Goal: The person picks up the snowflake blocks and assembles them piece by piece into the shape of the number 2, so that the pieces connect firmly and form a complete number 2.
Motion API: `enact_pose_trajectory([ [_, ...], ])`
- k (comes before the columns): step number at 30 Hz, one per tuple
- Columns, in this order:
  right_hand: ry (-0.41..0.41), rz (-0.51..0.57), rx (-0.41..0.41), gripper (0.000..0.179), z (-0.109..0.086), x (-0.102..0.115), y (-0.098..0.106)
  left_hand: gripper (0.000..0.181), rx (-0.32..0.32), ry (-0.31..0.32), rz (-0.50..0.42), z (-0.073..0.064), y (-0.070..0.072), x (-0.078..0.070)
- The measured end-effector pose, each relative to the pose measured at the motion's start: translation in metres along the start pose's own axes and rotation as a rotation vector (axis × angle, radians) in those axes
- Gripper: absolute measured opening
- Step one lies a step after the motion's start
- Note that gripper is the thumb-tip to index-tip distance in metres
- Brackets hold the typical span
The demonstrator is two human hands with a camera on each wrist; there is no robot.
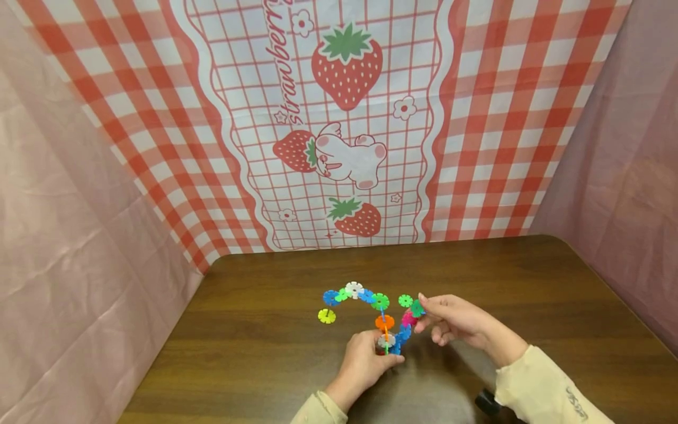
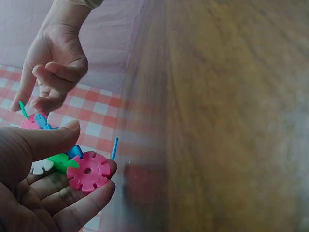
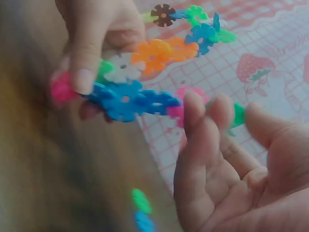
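A branching chain of colourful notched plastic discs is held above the table. My left hand [image 1: 362,362] grips its lower part, thumb across the joined pieces near a white disc [image 1: 386,340]; a pink disc [image 2: 88,172] lies against its fingers. The long branch arches up through an orange disc [image 1: 384,322] and curves left to a yellow disc [image 1: 326,316]. On the short branch, past blue discs [image 3: 123,100] and a pink one [image 1: 409,318], my right hand [image 1: 455,321] pinches a green disc [image 1: 417,307] between thumb and fingers. Another green disc [image 1: 405,300] shows beside it.
Beneath both hands is a brown wooden table [image 1: 254,353]. A strawberry-print checked cloth [image 1: 344,147] hangs behind its far edge, with pink cloth at both sides. A dark object [image 1: 487,403] shows by the right sleeve. Blurred green [image 3: 141,200] and blue pieces appear low in the right wrist view.
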State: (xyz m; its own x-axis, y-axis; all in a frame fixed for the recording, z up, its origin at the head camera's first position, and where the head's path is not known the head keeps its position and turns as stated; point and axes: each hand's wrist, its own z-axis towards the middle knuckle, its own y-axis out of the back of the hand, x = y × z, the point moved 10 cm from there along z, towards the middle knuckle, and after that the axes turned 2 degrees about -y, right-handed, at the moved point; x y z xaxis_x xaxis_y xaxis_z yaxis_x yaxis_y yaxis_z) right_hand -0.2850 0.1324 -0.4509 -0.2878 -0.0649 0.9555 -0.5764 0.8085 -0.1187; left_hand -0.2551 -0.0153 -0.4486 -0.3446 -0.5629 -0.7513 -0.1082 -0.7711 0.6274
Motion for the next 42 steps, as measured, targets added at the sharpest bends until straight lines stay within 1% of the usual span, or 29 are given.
enact_pose_trajectory([
  [3, -0.009, 0.112, 0.093, 0.048, 0.003, -0.007, -0.009, 0.025, 0.003, 0.001, -0.006, 0.000, 0.000, -0.001],
  [5, -0.003, 0.159, 0.109, 0.047, 0.005, -0.009, -0.012, 0.024, 0.006, -0.001, -0.006, 0.000, 0.000, -0.001],
  [10, 0.033, 0.201, 0.067, 0.042, 0.009, -0.009, -0.013, 0.024, -0.005, -0.003, -0.011, 0.000, 0.001, 0.000],
  [16, 0.049, 0.227, 0.075, 0.043, 0.009, -0.006, -0.016, 0.025, -0.012, 0.000, -0.015, 0.001, 0.002, 0.000],
  [19, 0.044, 0.213, 0.053, 0.044, 0.009, -0.005, -0.015, 0.025, -0.018, -0.001, -0.010, 0.001, 0.003, -0.001],
  [22, 0.026, 0.161, -0.007, 0.046, 0.010, -0.006, -0.012, 0.025, -0.022, 0.000, -0.007, 0.001, 0.004, 0.000],
  [26, 0.004, 0.031, -0.137, 0.054, 0.010, -0.008, 0.002, 0.025, -0.020, 0.018, -0.028, 0.001, 0.004, 0.003],
  [29, 0.005, -0.068, -0.266, 0.062, 0.011, -0.008, 0.019, 0.025, -0.024, 0.042, -0.034, 0.002, 0.005, 0.008],
  [30, 0.017, -0.109, -0.310, 0.062, 0.011, -0.006, 0.026, 0.025, -0.028, 0.053, -0.032, 0.002, 0.006, 0.009],
  [32, 0.045, -0.193, -0.396, 0.056, 0.013, -0.003, 0.039, 0.026, -0.041, 0.065, -0.017, 0.002, 0.008, 0.012],
  [33, 0.060, -0.251, -0.437, 0.050, 0.013, -0.001, 0.045, 0.026, -0.047, 0.070, -0.008, 0.002, 0.009, 0.013],
  [34, 0.081, -0.327, -0.477, 0.042, 0.014, 0.001, 0.050, 0.026, -0.051, 0.075, -0.005, 0.001, 0.010, 0.014],
  [36, 0.127, -0.521, -0.541, 0.025, 0.015, 0.007, 0.055, 0.027, -0.056, 0.082, -0.003, 0.000, 0.012, 0.015],
  [38, 0.148, -0.718, -0.579, 0.015, 0.017, 0.010, 0.056, 0.027, -0.055, 0.088, -0.013, -0.001, 0.012, 0.016],
  [40, 0.149, -0.901, -0.607, 0.015, 0.020, 0.012, 0.055, 0.027, -0.051, 0.094, -0.030, -0.001, 0.012, 0.017],
  [42, 0.130, -1.026, -0.611, 0.022, 0.024, 0.011, 0.052, 0.027, -0.049, 0.101, -0.045, -0.002, 0.011, 0.018],
])
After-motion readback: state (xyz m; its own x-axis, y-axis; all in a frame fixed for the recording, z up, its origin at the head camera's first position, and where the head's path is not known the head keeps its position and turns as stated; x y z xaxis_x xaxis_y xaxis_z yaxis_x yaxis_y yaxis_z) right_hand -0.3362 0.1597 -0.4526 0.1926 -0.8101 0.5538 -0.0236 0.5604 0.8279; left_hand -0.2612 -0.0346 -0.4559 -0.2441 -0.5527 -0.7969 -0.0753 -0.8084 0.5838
